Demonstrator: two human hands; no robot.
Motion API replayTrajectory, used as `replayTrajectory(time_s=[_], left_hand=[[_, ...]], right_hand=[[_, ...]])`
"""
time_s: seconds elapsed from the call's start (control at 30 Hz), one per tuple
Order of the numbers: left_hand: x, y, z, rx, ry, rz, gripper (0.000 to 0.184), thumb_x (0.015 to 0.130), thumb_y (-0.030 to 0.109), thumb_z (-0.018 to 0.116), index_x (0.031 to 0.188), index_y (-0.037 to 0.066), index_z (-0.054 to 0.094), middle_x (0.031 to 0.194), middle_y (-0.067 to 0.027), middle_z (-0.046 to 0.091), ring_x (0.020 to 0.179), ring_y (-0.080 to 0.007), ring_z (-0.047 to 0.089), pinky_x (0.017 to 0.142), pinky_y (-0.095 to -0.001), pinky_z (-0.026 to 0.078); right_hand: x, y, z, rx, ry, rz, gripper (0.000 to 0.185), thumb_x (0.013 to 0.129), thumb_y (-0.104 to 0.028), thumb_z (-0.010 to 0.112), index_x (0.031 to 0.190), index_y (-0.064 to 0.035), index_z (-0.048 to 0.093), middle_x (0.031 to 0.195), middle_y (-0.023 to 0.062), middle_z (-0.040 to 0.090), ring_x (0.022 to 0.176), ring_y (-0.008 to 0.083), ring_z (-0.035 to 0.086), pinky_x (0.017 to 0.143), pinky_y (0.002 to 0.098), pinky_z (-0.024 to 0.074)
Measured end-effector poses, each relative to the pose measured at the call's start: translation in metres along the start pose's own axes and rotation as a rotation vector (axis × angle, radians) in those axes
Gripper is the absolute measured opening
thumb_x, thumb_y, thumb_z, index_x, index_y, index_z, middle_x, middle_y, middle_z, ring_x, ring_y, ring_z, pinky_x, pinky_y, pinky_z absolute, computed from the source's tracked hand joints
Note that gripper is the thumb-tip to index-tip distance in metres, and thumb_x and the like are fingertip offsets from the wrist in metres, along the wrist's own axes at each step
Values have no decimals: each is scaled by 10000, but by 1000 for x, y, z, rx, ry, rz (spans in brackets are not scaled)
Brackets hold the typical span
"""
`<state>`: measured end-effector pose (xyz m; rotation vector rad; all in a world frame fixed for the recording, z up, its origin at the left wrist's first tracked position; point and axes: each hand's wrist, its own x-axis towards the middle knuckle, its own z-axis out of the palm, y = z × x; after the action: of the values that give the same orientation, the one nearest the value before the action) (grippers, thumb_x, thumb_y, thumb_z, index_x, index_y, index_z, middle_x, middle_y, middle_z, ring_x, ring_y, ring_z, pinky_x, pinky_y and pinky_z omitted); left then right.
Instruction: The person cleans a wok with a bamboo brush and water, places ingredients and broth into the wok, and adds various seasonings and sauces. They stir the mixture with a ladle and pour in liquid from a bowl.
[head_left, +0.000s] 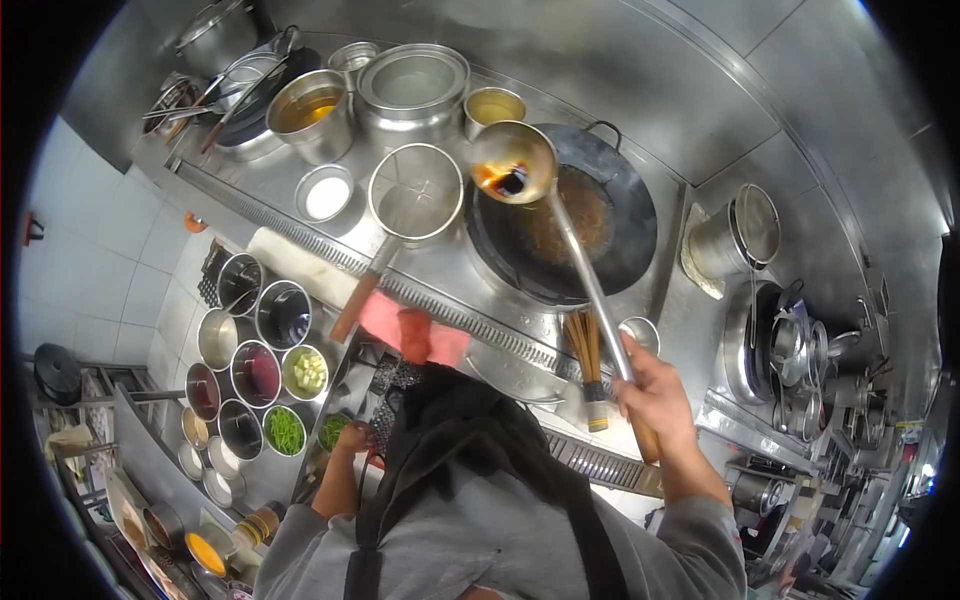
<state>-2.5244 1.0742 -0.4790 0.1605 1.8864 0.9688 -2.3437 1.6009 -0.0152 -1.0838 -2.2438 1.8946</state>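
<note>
My right hand (pixel 655 392) is wrapped round the handle of a long metal ladle (pixel 580 250). The ladle's bowl, with dark and orange liquid in it, is over the left rim of a black wok (pixel 635 215). Brown liquid (pixel 575 215) lies in the wok. My left hand (pixel 352 438) is low at the left, beside a container of chopped greens (pixel 333 431); its fingers look curled, but what they hold, if anything, is too small to make out. A round strainer (pixel 415 195) rests left of the wok.
Metal pots (pixel 312 115) stand along the back. A bowl of white contents (pixel 325 197) sits left of the strainer. Ingredient containers (pixel 262 375) fill the lower left. A pink cloth (pixel 440 343) lies on the front edge, and a bamboo brush (pixel 587 365) stands near my right hand.
</note>
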Motion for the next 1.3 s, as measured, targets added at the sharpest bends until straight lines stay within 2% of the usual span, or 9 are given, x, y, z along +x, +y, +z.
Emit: replayTrajectory(time_s=[0.13, 0.23, 0.33, 0.4, 0.63, 0.83, 0.9, 0.97, 1.3], left_hand=[[17, 27, 8, -29, -47, 221, 121, 777, 47, 608, 894, 37, 637, 700, -98, 611, 633, -226, 631, 498, -383, 511], [6, 43, 18, -176, 218, -283, 135, 768, 63, 635, 901, 38, 647, 710, -92, 620, 632, -217, 637, 509, -383, 524], [0, 1, 17, 208, 190, 216, 138, 776, 76, 644, 910, 47, 652, 722, -102, 636, 626, -218, 644, 512, -384, 530], [-29, 49, 25, -213, 255, -487, 139, 800, 114, 636, 929, 65, 659, 727, -104, 644, 609, -229, 645, 498, -385, 524], [-66, 18, 12, -210, 218, -637, 141, 845, 139, 580, 940, 67, 656, 717, -86, 642, 572, -208, 631, 464, -338, 513], [-73, 4, 2, -156, 296, -546, 157, 855, 168, 592, 956, 67, 657, 767, -87, 670, 589, -190, 641, 479, -341, 529], [-73, 14, -16, 861, -177, 447, 140, 828, 136, 613, 938, 74, 673, 792, -111, 680, 605, -192, 650, 527, -318, 541], [-72, 48, -21, 478, -243, 149, 139, 806, 179, 647, 898, 84, 688, 780, -94, 678, 638, -213, 653, 559, -323, 531], [-99, 248, -187, 3, 906, -26, 311, 837, 306, 592, 871, 16, 700, 624, -103, 651, 576, -185, 629, 620, -347, 508]], right_hand=[[37, 30, -40, -494, 177, -45, 647, 787, -26, 618, 1405, -110, 445, 912, 167, 653, 664, 218, 624, 638, 324, 500], [54, 49, -57, -694, 291, -171, 619, 794, -29, 610, 1389, -98, 454, 990, 211, 646, 720, 311, 643, 685, 390, 510], [68, 89, -69, -740, 372, -296, 597, 810, -37, 609, 1382, -69, 441, 1003, 222, 627, 758, 347, 649, 689, 427, 505], [76, 112, -69, -730, 500, -435, 634, 794, -13, 608, 1397, -28, 415, 985, 233, 631, 670, 301, 615, 661, 379, 500], [89, 153, -35, -628, 537, -152, 609, 846, -21, 588, 1419, -13, 383, 687, 75, 535, 547, 137, 497, 525, 319, 450], [94, 123, 2, 80, 491, 23, 583, 855, -56, 591, 1404, -2, 402, 671, 19, 524, 491, 106, 483, 443, 276, 411], [90, 112, 9, 180, 467, 40, 613, 850, -41, 584, 1421, 7, 366, 723, 21, 537, 491, 96, 480, 427, 247, 395], [84, 101, 16, 516, 365, 17, 590, 843, -42, 591, 1390, 29, 381, 764, 44, 558, 495, 96, 470, 419, 229, 379], [68, 50, 60, 535, 289, 35, 368, 818, -64, 621, 1155, -6, 486, 635, -1, 473, 463, 64, 408, 371, 199, 320]])
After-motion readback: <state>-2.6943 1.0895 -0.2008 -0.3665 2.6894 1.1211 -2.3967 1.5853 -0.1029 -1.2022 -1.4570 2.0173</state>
